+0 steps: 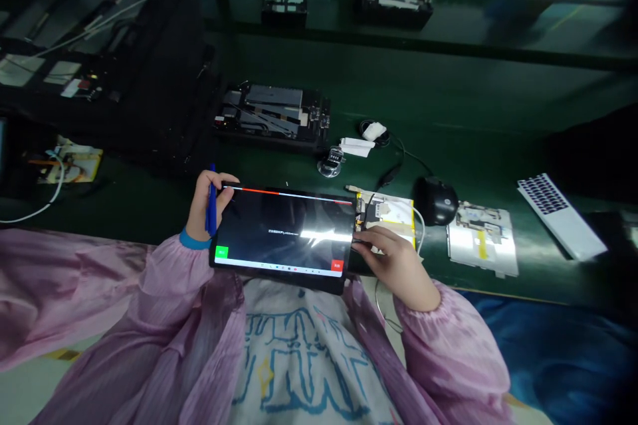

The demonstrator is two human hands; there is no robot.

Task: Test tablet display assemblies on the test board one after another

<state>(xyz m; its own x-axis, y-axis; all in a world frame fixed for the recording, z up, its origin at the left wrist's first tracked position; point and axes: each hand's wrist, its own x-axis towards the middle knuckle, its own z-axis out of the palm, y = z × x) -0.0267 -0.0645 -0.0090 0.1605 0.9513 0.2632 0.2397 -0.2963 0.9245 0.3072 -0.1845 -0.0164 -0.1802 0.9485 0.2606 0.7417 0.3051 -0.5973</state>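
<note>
A tablet [284, 229] with a lit dark screen lies tilted above the bench's front edge. Its screen shows a green square at the lower left and a red one at the lower right. My left hand [202, 209] grips the tablet's left edge, thumb on the front, and also has a blue pen [212, 202] between its fingers. At the right edge, my right hand [391, 259] is closed in a pinch; a small dark piece shows at its fingertips, too hidden to name. Beyond that hand lies a circuit board with a yellow-edged battery pack [399, 209].
Behind the tablet sits a black tray of device parts [274, 113]. A black mouse [436, 200], a silver device part [482, 239] and a white keyboard-like panel [561, 216] lie to the right. Stacked black trays [149, 80] rise at the left. Cables cross the bench.
</note>
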